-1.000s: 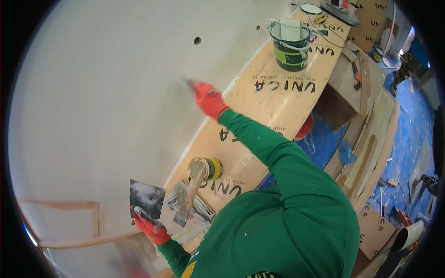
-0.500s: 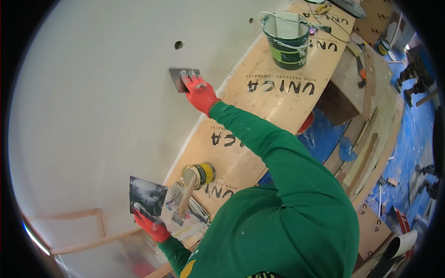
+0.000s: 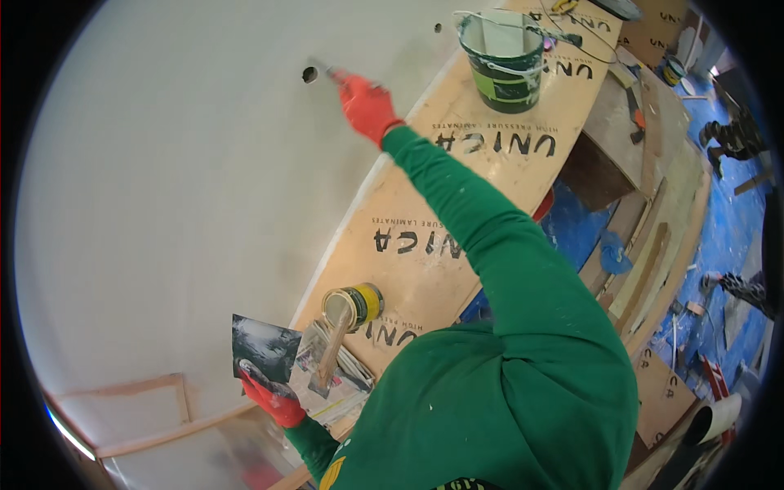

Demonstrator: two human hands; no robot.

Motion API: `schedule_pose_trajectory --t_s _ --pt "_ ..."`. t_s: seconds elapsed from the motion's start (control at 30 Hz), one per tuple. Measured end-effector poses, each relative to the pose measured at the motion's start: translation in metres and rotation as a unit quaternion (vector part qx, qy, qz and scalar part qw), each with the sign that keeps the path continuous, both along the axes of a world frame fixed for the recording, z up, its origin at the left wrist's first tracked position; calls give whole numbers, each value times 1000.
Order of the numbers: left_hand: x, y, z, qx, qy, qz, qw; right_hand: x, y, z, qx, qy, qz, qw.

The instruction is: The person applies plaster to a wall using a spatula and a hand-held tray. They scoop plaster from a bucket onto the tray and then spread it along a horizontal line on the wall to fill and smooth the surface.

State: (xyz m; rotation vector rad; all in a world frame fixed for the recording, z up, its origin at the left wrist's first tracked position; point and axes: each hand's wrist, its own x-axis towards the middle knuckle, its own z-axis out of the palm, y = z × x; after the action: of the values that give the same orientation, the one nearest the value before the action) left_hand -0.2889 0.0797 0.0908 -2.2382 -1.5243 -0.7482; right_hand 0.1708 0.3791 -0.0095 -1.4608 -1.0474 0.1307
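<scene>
My right hand (image 3: pixel 367 106), in a red glove, is raised to the pale wall (image 3: pixel 163 180). Its fingers are closed on a flat putty spreader (image 3: pixel 328 69), seen almost edge-on, beside a round hole (image 3: pixel 309 75) in the wall. Lower and nearer, my left hand (image 3: pixel 273 402), also red-gloved, grips a wide dark metal spreader plate (image 3: pixel 265 349) by its lower edge. Greyish smears mark the plate's face, and filler residue whitens the left glove's fingers. Behind that plate lie folded newspapers (image 3: pixel 347 377).
Along the wall runs a printed wooden board (image 3: pixel 474 184). On it stand a green bucket (image 3: pixel 506 96) with a brush (image 3: pixel 559 36) across its rim, and an open can (image 3: pixel 367 300) with a wooden stick (image 3: pixel 333 347) against it. Blue sheeting (image 3: pixel 735 192) and offcuts lie right, near another person's legs (image 3: pixel 731 140).
My right hand has moved up the wall to beside the hole, and its spreader has turned from face-on to nearly edge-on. My left hand and its plate have barely moved.
</scene>
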Motion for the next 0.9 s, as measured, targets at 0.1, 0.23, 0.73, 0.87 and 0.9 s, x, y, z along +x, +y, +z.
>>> schedule_pose_trajectory --t_s 0.1,0.23,0.73,0.87,0.9 --pt "6 19 0 18 4 -40 999 -62 -15 -16 91 -31 30 995" --pt "65 58 12 29 -45 -73 996 -104 -101 29 12 77 309 948" --pt "141 78 76 -343 -738 -284 507 11 -92 -12 -34 -212 271 938" --pt "134 56 64 -156 -513 -89 839 94 2 -10 -34 -42 -34 998" --pt "126 51 56 -98 -381 -86 915 109 23 -12 -35 -37 -82 995"
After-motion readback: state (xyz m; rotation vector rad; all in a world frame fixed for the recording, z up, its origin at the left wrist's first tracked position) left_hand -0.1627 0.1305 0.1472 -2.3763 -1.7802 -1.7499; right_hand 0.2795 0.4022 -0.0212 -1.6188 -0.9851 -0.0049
